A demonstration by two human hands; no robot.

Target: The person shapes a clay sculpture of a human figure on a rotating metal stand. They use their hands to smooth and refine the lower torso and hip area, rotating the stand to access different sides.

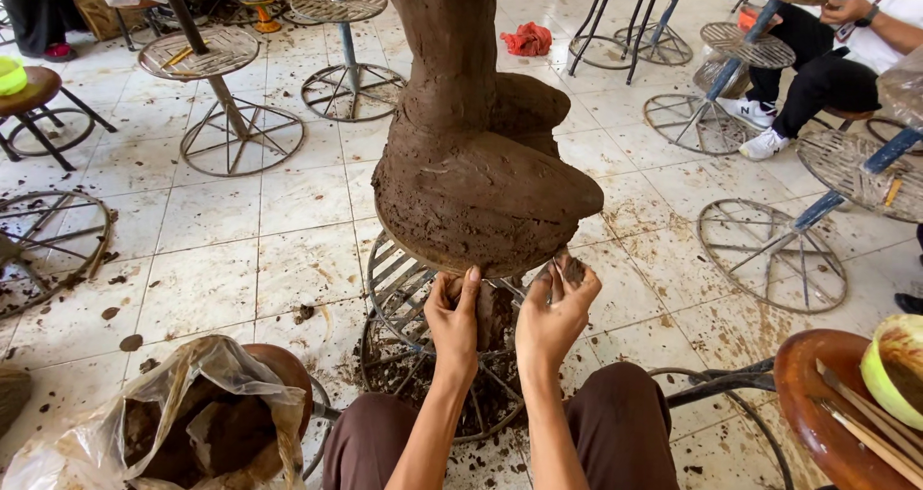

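A tall brown clay sculpture (471, 153) stands on a round metal turntable stand (389, 269) in front of me. My left hand (454, 315) presses its thumb and fingers up against the underside of the sculpture's wide base. My right hand (556, 309) sits beside it, fingers curled around a small lump of clay (574, 271) at the base's lower edge. Both hands are smeared with clay. My knees in brown trousers (615, 423) frame the stand's lower wheel.
A plastic bag of clay (183, 423) lies at lower left. A wooden stool (817, 403) with sticks and a yellow-green bowl (899, 365) stands at lower right. Several empty metal stands ring the tiled floor. A seated person (836, 57) is at upper right.
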